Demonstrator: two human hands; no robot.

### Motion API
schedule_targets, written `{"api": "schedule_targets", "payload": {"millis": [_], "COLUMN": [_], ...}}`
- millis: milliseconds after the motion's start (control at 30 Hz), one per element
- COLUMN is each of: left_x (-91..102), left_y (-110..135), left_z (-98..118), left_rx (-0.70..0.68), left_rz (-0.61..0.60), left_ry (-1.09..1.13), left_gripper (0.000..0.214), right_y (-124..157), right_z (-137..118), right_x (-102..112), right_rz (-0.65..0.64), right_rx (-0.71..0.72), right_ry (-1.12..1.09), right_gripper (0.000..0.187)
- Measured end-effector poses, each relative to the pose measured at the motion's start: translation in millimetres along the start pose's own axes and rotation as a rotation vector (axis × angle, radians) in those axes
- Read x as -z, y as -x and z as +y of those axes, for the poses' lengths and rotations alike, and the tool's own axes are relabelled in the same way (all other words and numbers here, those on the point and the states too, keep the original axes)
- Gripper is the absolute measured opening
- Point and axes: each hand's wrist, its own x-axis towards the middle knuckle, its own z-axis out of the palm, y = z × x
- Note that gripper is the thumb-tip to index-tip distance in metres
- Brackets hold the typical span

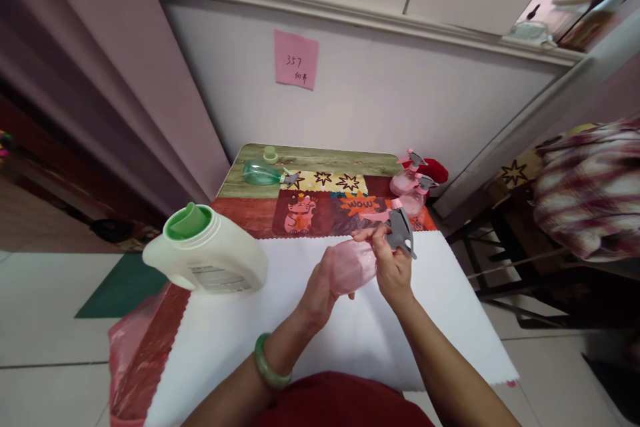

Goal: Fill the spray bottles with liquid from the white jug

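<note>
A pink spray bottle (353,268) is held tilted above the white mat (370,347), its nozzle end up and to the right. Around the bottle's body wraps my left hand (320,290), with a green bangle on that wrist. My right hand (393,270) closes on the neck, just below the pink and grey trigger head (400,230). To the left stands a large white jug (227,257) with a green spout insert (189,221) in its open mouth. Whether the bottle holds liquid is hard to make out.
A green spray bottle (263,173) lies on its side at the back left, near a pale green cap (271,154). Two more pink spray bottles (404,181) stand at the back right beside a red object (436,171). A stool with plaid cloth (590,193) is at the right.
</note>
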Motion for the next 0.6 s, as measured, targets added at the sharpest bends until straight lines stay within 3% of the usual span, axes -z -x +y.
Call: {"api": "schedule_targets", "payload": {"millis": [100, 267, 400, 467, 600], "left_x": [6.5, 34.4, 51.4, 52.6, 49.6], "left_y": [2, -8, -16, -18, -21], "left_z": [-21, -42, -54, -58, -60], "left_rx": [-0.377, -0.857, -0.964, -0.99, -1.068], "left_rz": [0.127, 0.222, 0.217, 0.241, 0.305], "left_ry": [-0.237, -0.638, -0.939, -0.97, -0.891], "left_gripper": [0.064, 0.106, 0.089, 0.084, 0.097], "right_y": [2, 7, 10, 10, 9], "right_z": [0, 2, 7, 6, 2], "right_x": [-4, -9, -6, -4, 1], "right_rz": [0.086, 0.226, 0.251, 0.247, 0.13], "right_rx": [-0.065, -0.176, -0.263, -0.28, -0.228], "right_ry": [0.024, 0.038, -0.004, -0.019, 0.033], "right_gripper": [0.025, 0.044, 0.055, 0.054, 0.039]}}
